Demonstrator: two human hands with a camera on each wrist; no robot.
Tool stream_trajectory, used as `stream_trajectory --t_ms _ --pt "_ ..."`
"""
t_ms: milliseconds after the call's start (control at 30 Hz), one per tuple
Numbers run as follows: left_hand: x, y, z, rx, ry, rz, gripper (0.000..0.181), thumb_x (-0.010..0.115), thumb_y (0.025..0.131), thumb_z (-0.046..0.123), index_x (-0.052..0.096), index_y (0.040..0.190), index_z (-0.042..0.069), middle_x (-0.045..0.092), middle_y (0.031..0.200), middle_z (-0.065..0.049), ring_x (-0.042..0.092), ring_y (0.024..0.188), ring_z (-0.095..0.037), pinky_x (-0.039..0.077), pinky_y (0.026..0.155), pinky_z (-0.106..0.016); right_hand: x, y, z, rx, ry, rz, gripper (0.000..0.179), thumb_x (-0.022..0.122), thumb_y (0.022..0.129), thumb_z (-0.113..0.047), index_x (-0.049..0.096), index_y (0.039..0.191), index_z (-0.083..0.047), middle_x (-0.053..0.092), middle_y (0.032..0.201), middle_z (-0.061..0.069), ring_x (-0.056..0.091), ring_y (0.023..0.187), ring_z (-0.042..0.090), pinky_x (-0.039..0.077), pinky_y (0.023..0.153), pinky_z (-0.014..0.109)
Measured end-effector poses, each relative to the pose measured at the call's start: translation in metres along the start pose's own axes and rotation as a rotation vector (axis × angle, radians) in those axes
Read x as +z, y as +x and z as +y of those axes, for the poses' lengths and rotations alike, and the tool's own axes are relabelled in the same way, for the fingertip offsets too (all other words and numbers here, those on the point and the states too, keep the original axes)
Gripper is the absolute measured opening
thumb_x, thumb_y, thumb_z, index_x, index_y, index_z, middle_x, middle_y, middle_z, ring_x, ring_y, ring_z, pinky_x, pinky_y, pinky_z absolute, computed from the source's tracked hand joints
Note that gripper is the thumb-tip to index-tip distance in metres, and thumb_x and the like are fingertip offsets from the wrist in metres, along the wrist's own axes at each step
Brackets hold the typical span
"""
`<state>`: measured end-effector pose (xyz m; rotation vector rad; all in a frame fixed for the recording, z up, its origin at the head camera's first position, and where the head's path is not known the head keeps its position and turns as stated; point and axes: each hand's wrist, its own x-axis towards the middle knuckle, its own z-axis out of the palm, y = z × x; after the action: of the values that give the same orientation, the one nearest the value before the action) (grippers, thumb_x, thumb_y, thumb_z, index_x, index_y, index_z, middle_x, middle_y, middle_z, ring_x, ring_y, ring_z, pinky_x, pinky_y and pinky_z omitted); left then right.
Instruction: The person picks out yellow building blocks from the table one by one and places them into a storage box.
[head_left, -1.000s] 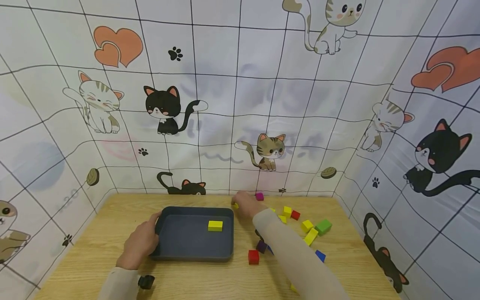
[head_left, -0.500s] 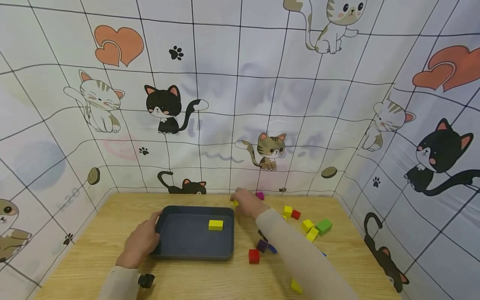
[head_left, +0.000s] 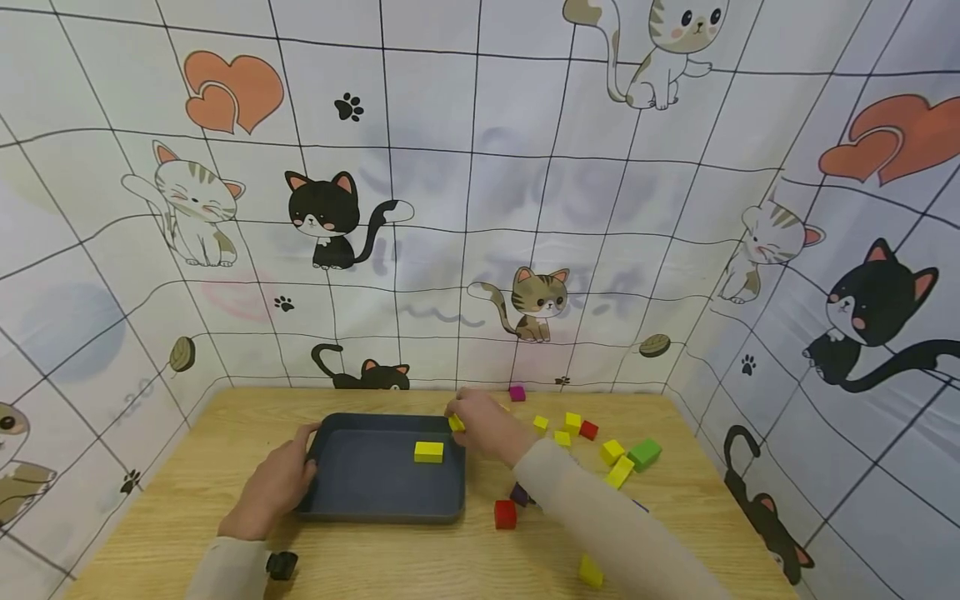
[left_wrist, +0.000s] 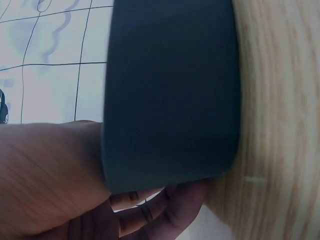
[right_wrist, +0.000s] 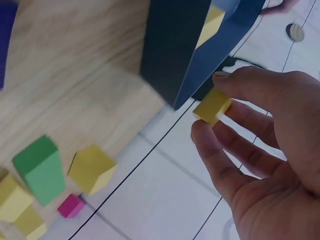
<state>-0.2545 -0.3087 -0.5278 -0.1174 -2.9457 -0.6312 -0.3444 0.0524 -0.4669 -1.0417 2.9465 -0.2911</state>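
My left hand (head_left: 273,485) grips the left side of a dark grey tray (head_left: 363,483); in the left wrist view its fingers (left_wrist: 172,212) are partly hidden beyond the tray's wall (left_wrist: 172,100). Between thumb and fingertips my right hand (head_left: 491,429) pinches a small yellow block (right_wrist: 212,106), just above the tray's far right corner. Inside the tray lies one yellow block (head_left: 428,452), towards its right side.
Several loose blocks lie right of the tray, among them a red block (head_left: 506,515), a green block (head_left: 645,454), a yellow block (head_left: 590,571) and a magenta block (head_left: 517,393). My right forearm covers part of them. A printed cloth wall (head_left: 427,325) borders the wooden table (head_left: 420,562).
My right hand has moved left and towards me with the yellow block, from the table's far edge to the tray's corner. The left hand stays at the tray.
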Motion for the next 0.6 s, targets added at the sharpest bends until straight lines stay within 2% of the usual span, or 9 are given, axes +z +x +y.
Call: stream_trajectory --t_ms 167,400,600 --pt "0.003 0.000 -0.001 0.030 0.024 0.009 0.066 0.066 0.106 0.001 0.044 0.168 -0.007 0.076 0.123 -0.036 0.075 0.088 -0.035 0.060 0.075 -0.055 0.004 -0.007 -0.017 -0.033 -0.009 -0.008 0.036 0.091 0.102 -0.019 0.085 0.136 -0.007 0.080 0.127 0.007 0.073 0.110 0.020 0.066 0.101 0.029" --pt "0.005 0.001 -0.003 0.025 0.029 0.005 0.068 0.065 0.106 0.002 0.042 0.170 -0.007 0.075 0.121 -0.035 0.071 0.084 -0.031 0.059 0.074 -0.054 0.012 -0.007 -0.029 -0.017 -0.083 -0.026 0.033 0.094 0.100 -0.022 0.085 0.129 -0.008 0.080 0.119 0.006 0.071 0.101 0.016 0.066 0.094 0.025" --pt "0.005 0.000 -0.003 0.031 0.031 0.004 0.067 0.064 0.107 0.002 0.043 0.169 -0.008 0.075 0.117 -0.032 0.070 0.081 -0.030 0.058 0.071 -0.051 0.019 -0.006 -0.033 0.009 -0.127 -0.055 0.034 0.094 0.099 -0.021 0.083 0.129 -0.008 0.079 0.118 0.006 0.071 0.101 0.016 0.067 0.093 0.025"
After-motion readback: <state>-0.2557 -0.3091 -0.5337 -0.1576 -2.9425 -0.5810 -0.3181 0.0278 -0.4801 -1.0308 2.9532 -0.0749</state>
